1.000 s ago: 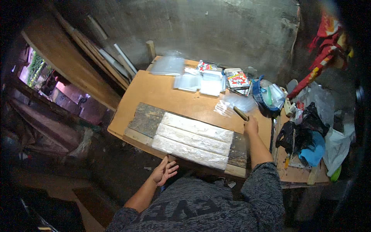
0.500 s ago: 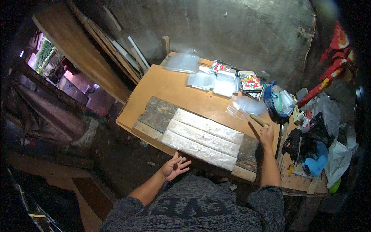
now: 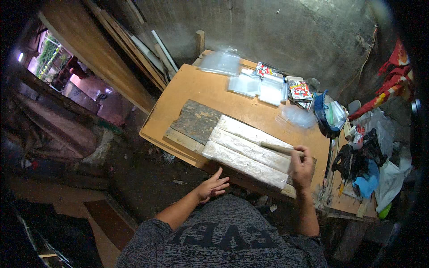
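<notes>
Three long, glossy white strips [image 3: 246,148] now lie beneath the thin brown stick [image 3: 276,147] the right hand [image 3: 302,167] clasps, seemingly centring work there; left hand [image 3: 212,187] empty.

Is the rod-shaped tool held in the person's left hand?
No, the right hand grips the rod-shaped tool, while the left hand is open and empty.

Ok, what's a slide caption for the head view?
The right hand holds a slim stick over three white strips on a worn board; the left hand is open.
</notes>
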Tool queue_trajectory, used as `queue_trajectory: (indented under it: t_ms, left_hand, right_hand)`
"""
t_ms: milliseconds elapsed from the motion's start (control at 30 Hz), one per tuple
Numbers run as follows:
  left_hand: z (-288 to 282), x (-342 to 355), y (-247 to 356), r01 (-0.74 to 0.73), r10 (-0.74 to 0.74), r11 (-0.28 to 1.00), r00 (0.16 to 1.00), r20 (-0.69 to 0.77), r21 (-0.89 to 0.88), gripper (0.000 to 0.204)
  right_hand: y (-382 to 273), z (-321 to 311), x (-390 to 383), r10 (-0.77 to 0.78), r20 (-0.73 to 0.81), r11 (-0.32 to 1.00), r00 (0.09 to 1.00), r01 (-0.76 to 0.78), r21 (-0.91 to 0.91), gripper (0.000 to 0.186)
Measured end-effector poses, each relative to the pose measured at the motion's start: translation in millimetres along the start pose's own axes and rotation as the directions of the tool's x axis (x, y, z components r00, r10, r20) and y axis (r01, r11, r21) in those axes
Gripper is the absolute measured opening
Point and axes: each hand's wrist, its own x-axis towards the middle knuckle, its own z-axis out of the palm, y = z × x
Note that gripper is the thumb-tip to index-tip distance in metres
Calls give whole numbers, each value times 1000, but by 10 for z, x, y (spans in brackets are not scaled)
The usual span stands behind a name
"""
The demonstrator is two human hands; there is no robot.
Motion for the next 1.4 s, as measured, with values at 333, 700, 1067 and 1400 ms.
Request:
queue_trajectory:
  t_ms: [333, 700, 1067, 1400]
  left_hand:
    - [-685, -204, -154, 10, -10, 984, 1000, -4, 178, 77]
    - [-676, -110, -55, 2, -27, 914, 998, 54, 406, 71]
    - [-198, 139, -105, -81, 15, 809, 993, 118, 582, 65]
    - [137, 303, -266, -69, -3, 818, 992, 124, 571, 62]
  right_hand:
    - [-70, 1161, -493, -277, 183, 861, 943, 328, -389, 29]
    - [56, 547, -826, -207, 35, 801, 978, 190, -567, 28]
    - [153, -56, -942, -125, -216, 880, 968, 7, -475, 27]
    - [256, -593, -1059, -149, -185, 849, 971, 30, -527, 24]
